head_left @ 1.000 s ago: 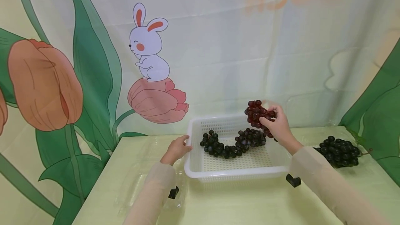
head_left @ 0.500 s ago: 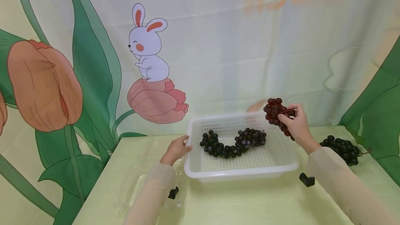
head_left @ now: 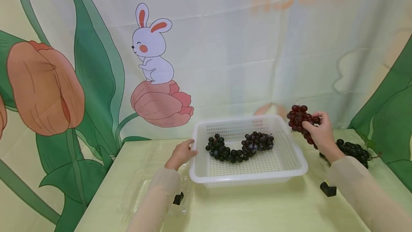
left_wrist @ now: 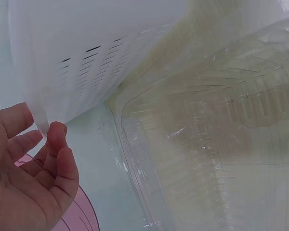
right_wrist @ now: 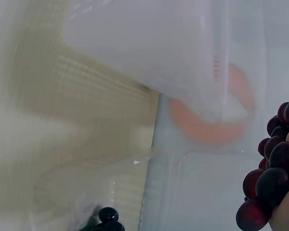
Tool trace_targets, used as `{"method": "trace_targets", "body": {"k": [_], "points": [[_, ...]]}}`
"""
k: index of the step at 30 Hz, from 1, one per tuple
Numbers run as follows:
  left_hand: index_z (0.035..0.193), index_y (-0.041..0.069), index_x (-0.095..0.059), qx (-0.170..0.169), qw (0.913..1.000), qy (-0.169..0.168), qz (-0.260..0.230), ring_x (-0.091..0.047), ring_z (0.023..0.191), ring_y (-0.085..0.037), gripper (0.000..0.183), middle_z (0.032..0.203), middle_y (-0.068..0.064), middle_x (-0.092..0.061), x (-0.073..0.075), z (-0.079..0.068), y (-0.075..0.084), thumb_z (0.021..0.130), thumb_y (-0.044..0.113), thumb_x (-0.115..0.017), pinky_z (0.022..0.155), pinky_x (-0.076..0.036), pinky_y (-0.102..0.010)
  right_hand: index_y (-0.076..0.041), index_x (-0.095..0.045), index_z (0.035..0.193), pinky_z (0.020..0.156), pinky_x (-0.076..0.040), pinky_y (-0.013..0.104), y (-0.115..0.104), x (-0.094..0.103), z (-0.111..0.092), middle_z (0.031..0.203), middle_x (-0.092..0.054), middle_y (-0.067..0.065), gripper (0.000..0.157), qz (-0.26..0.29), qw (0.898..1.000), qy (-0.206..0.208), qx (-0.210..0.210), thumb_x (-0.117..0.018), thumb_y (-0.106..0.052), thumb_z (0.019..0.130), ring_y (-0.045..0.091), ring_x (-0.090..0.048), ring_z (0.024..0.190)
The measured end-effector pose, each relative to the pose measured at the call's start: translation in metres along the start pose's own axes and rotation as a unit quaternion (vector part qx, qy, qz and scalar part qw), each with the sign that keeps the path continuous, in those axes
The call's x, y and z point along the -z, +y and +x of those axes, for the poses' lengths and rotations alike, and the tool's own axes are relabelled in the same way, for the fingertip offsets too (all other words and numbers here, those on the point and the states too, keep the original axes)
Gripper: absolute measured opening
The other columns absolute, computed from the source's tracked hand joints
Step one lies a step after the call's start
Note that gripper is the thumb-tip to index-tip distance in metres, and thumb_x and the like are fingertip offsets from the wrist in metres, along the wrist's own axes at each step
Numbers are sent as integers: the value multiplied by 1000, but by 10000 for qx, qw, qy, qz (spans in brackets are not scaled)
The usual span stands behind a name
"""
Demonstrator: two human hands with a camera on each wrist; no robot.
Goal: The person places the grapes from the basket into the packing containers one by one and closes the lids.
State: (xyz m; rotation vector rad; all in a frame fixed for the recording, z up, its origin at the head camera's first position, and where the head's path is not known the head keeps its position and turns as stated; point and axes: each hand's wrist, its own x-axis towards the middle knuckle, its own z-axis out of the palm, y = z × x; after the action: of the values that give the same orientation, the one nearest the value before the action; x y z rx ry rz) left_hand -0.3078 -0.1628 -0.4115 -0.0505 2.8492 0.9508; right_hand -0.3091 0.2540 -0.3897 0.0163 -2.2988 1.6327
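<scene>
My right hand (head_left: 322,131) pinches a bunch of red grapes (head_left: 299,118) in the air, just beyond the right side of a white plastic basket (head_left: 248,179). The red grapes (right_wrist: 274,168) also show at the right edge of the right wrist view. At the basket's left rim, my left hand (head_left: 181,154) holds the edge between thumb and fingers; the left wrist view shows this hand (left_wrist: 33,168) close up. Inside the basket lie dark grapes (head_left: 236,153) in a curved row along its floor.
Another bunch of black grapes (head_left: 354,152) lies at the right of the table, partly behind my right forearm. A clear plastic container (left_wrist: 183,144) stands left of the basket, partly under my left arm. A printed cloth (head_left: 225,63) hangs behind the table.
My right hand has carried the red grapes rightward, from above the basket to outside its right rim. The left hand and the basket have stayed where they were.
</scene>
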Motion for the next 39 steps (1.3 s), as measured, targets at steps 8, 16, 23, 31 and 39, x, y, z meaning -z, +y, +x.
{"method": "trace_targets", "body": {"k": [8,16,23,31,39], "points": [[133,4,-40,-10,10000,-6,0,-56,103,-29,51,119,-19,-55,1,0,0,87,17,-56,86,-48,-42,-16,-32,99,54,-47,21,14,14,-4,102,-38,8,20,-293,9993,57,-214,-47,-22,89,2,-49,66],[133,5,-40,-7,10000,-2,-34,-56,104,-29,50,119,-19,-55,1,-1,1,87,17,-56,86,-48,-42,-15,-31,97,51,-45,24,34,24,-8,102,-37,8,18,-528,9980,146,-304,-45,-24,89,7,-48,63],[132,4,-41,-15,10000,27,-26,-57,100,-29,50,116,-19,-57,2,-2,2,87,17,-56,85,-48,-41,-15,-37,99,49,-39,31,71,24,-4,99,-38,5,25,-588,9935,794,-559,-53,-29,85,14,-41,75],[133,3,-40,3,10000,23,-30,-57,101,-29,50,116,-19,-56,1,-2,1,87,16,-56,85,-48,-42,-4,-35,108,51,-40,18,69,24,-20,104,-40,11,34,-838,9901,876,-702,-50,-25,86,14,-42,76],[133,4,-40,11,10000,22,-23,-57,101,-29,50,116,-20,-56,1,-1,1,87,16,-56,85,-48,-41,-7,-37,111,57,-42,38,93,23,-17,109,-41,13,38,-1003,9793,1320,-1160,-53,-31,85,22,-41,92]]}}
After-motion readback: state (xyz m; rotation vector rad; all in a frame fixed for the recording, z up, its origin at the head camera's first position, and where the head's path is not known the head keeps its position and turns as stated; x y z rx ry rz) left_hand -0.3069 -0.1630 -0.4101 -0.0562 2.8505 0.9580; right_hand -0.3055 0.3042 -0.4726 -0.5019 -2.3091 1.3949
